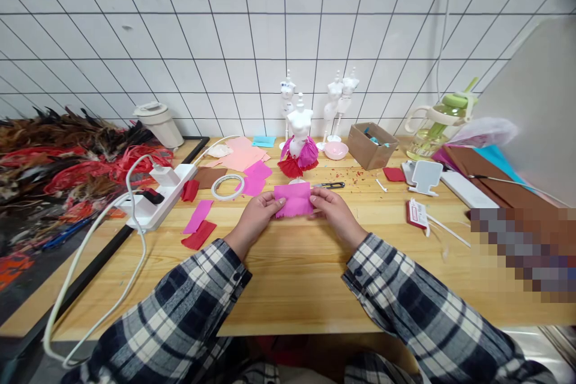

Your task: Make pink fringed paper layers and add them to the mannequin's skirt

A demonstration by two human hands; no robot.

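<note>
Between my two hands a piece of magenta crepe paper (293, 199) is stretched out, its lower edge cut into a fringe. My left hand (257, 216) pinches its left side, thumb in front. The right side is gripped by my right hand (333, 210) in the same way. Just behind the paper stands a small white dress-form mannequin (300, 121), wearing pleated magenta paper (308, 153) above a red fringed paper layer (292, 167). A pair of thread snips (332, 185) lies on the table by my right hand.
White tape roll (228, 179), magenta and red paper pieces (198, 217) and a power strip (162, 198) lie left. Further mannequins (333, 99), a pink bowl (335, 150) and a cardboard box (372, 147) stand behind. At right are a phone stand (425, 177) and a green-lidded bottle (434, 126).
</note>
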